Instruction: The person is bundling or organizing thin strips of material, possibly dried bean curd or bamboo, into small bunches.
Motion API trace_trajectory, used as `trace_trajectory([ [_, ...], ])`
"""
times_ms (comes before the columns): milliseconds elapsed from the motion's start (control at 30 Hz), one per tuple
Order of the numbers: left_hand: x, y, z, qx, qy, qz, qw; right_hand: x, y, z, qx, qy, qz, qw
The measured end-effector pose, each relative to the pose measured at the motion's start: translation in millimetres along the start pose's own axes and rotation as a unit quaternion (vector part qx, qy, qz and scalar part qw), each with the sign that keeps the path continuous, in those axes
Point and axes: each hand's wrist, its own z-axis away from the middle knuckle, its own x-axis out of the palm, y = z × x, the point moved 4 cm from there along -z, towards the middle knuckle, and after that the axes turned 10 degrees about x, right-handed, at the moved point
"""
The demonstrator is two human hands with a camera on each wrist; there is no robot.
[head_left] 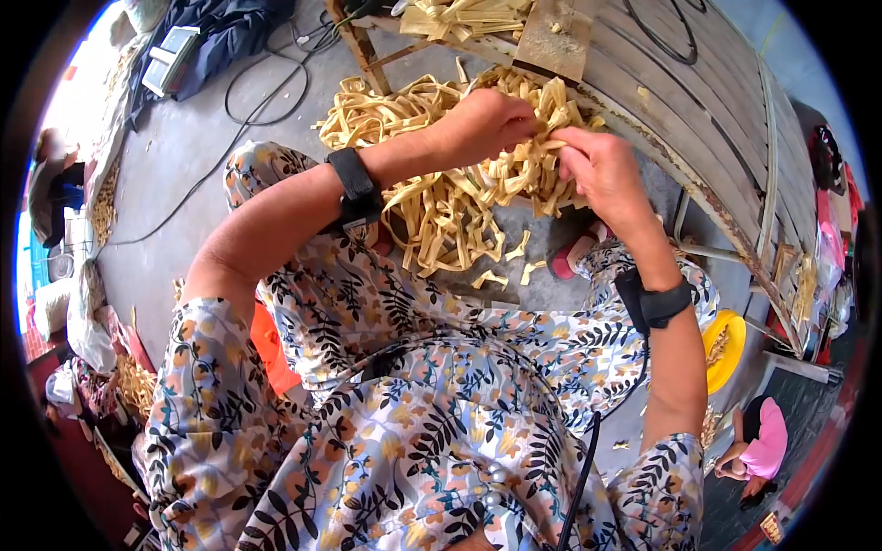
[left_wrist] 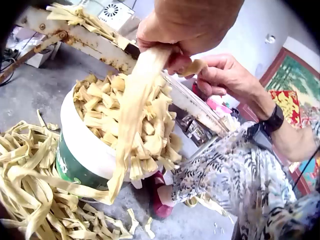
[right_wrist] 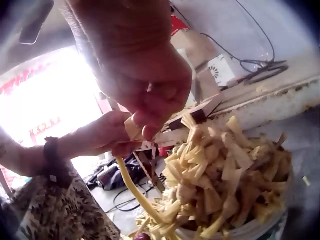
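Note:
My left hand (head_left: 482,124) grips a long, flat, pale yellow strip (left_wrist: 137,95), like tofu skin, which hangs from it in a loop. Close beside it, my right hand (head_left: 606,174) pinches a short end of the strip between thumb and fingers. Both hands are above a white bucket (left_wrist: 67,112) with a green label, heaped past its rim with short knotted pieces (left_wrist: 105,107) of the same stuff. To the bucket's left lies a tangled pile of loose strips (head_left: 395,110). The strip's middle part is hidden in my fingers.
A rusty-edged slatted table (head_left: 680,119) stands beyond the bucket, with a wooden board (head_left: 556,41) and more strips (head_left: 459,18) on it. Cables (head_left: 248,119) run over the floor at left. A yellow basin (head_left: 735,354) and a person in pink (head_left: 764,441) are at right.

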Motion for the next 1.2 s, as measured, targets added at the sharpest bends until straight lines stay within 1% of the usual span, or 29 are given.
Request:
trace_trajectory([
  [67, -13, 3, 2, 0.097, 0.059, -0.066, 0.991, 3, 9, -10, -0.022, -0.009, -0.074, 0.997],
  [133, -26, -3, 5, 0.07, 0.094, -0.135, 0.984, -2, 14, -14, 0.044, -0.024, -0.183, 0.982],
  [200, -30, 0, 3, 0.111, 0.114, -0.189, 0.969, -12, 17, -15, 0.116, -0.036, -0.299, 0.946],
  [233, -31, -3, 2, 0.106, 0.097, -0.201, 0.969, -14, 25, -18, 0.12, -0.027, -0.338, 0.933],
  [300, -32, -7, -1, 0.096, 0.065, -0.226, 0.967, -13, 47, -25, 0.139, 0.032, -0.319, 0.937],
  [333, -29, -7, -1, 0.067, 0.043, -0.186, 0.979, -12, 46, -25, 0.15, 0.06, -0.31, 0.937],
  [367, -21, -6, 1, 0.035, 0.02, -0.143, 0.989, -8, 42, -23, 0.164, 0.063, -0.299, 0.938],
  [400, -14, -5, 2, 0.004, -0.004, -0.1, 0.995, -4, 37, -24, 0.143, 0.043, -0.312, 0.938],
  [433, -9, -3, 2, 0.037, -0.021, -0.091, 0.995, 0, 34, -25, 0.109, 0.053, -0.31, 0.943],
  [467, -6, -7, 2, 0.024, -0.032, -0.055, 0.998, 2, 33, -26, 0.076, 0.064, -0.308, 0.946],
  [533, -5, -17, 2, -0.002, -0.048, 0.017, 0.999, -7, 46, -26, 0.088, 0.088, -0.271, 0.954],
  [567, -13, -20, 3, 0.024, -0.037, 0.013, 0.999, -12, 53, -26, 0.094, 0.101, -0.252, 0.958],
  [600, -19, -26, 2, 0.025, -0.039, -0.002, 0.999, -14, 59, -24, 0.109, 0.094, -0.239, 0.96],
  [633, -25, -21, 0, 0.04, -0.017, -0.002, 0.999, -16, 63, -22, 0.122, 0.086, -0.226, 0.963],
  [667, -31, -17, -1, 0.055, 0.004, -0.004, 0.998, -14, 65, -21, 0.135, 0.078, -0.214, 0.964],
  [700, -29, -14, -2, 0.042, -0.032, -0.029, 0.998, -7, 63, -21, 0.124, 0.055, -0.254, 0.958],
  [767, -22, -8, -4, 0.015, -0.103, -0.075, 0.992, -1, 55, -19, 0.131, 0.045, -0.172, 0.975],
  [833, -30, -10, -6, 0.026, -0.059, -0.053, 0.996, 1, 56, -16, 0.137, 0.035, -0.091, 0.986],
  [867, -35, -10, -8, 0.031, -0.037, -0.042, 0.998, 7, 55, -16, 0.123, -0.017, -0.091, 0.988],
  [900, -40, -12, -11, 0.013, -0.036, -0.001, 0.999, 13, 50, -15, 0.106, -0.068, -0.091, 0.988],
  [933, -40, -16, -14, 0.024, -0.035, 0.037, 0.998, 21, 44, -13, 0.089, -0.12, -0.09, 0.985],
  [967, -39, -23, -17, 0.033, -0.033, 0.074, 0.996, 31, 26, -5, 0.102, -0.201, -0.187, 0.956],
  [1000, -37, -30, -17, 0.042, -0.031, 0.111, 0.992, 37, 11, 1, 0.095, -0.281, -0.288, 0.91],
  [1033, -30, -32, -16, 0.009, -0.051, 0.131, 0.99, 31, -1, 1, 0.028, -0.247, -0.32, 0.914],
  [1067, -21, -30, -13, -0.009, -0.088, 0.214, 0.973, 24, -9, 1, -0.039, -0.21, -0.35, 0.912],
  [1100, -7, -27, -8, -0.059, -0.079, 0.335, 0.937, 18, -8, -4, -0.037, -0.193, -0.387, 0.901],
  [1133, 8, -24, -6, -0.106, -0.069, 0.451, 0.883, 10, -5, -12, -0.035, -0.175, -0.422, 0.889],
  [1167, 25, -25, -6, -0.112, -0.127, 0.554, 0.815, 4, -3, -17, -0.033, -0.159, -0.455, 0.876],
  [1200, 39, -25, -6, -0.116, -0.183, 0.647, 0.731, 4, -1, -19, -0.043, -0.123, -0.41, 0.903],
])
